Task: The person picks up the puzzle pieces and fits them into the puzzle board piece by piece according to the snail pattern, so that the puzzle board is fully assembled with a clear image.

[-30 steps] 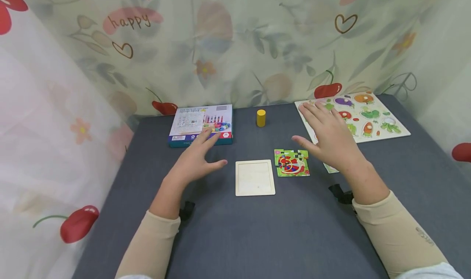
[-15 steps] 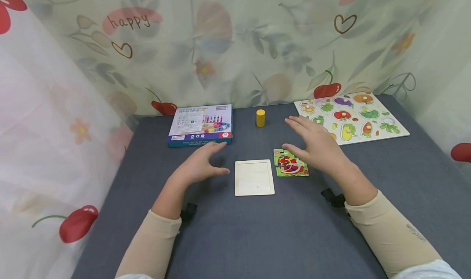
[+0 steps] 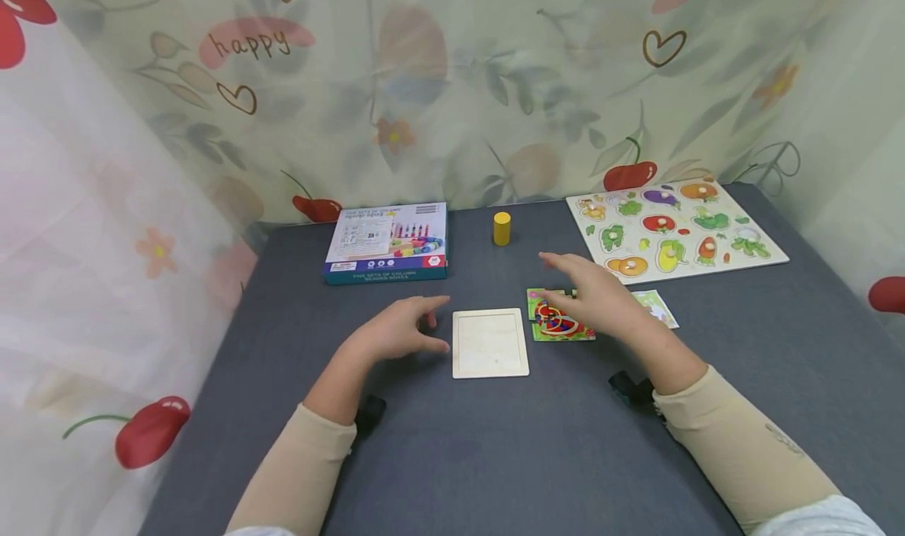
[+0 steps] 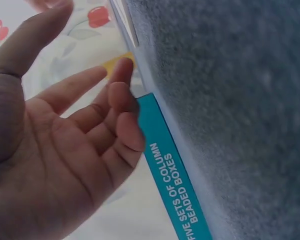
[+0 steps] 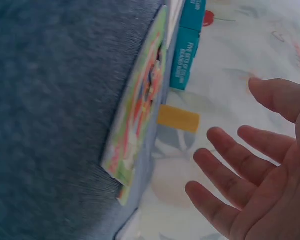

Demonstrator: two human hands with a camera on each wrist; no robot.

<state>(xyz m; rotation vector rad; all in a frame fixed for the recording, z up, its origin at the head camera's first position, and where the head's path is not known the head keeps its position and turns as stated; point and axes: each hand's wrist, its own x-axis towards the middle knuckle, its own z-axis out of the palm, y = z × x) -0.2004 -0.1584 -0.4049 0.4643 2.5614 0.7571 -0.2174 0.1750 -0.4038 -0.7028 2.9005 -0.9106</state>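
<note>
hovering, fingers loose and holding nothing, i have my left hand (image 3: 396,333) just beside the tray (image 3: 489,343) and my right hand (image 3: 604,296) above the puzzle (image 3: 558,330), probably the reaching step, where grasping would call for lowering and closing, the cylinder (image 3: 501,229) farther off.

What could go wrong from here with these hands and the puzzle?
The right hand hovers over the jigsaw puzzle, so a low sweep might scatter its pieces.

The left hand is very near the square wooden tray; a bump could push it into the puzzle beside it.

The yellow cylinder stands upright beyond the hands, so a long reach might tip it over.
</note>
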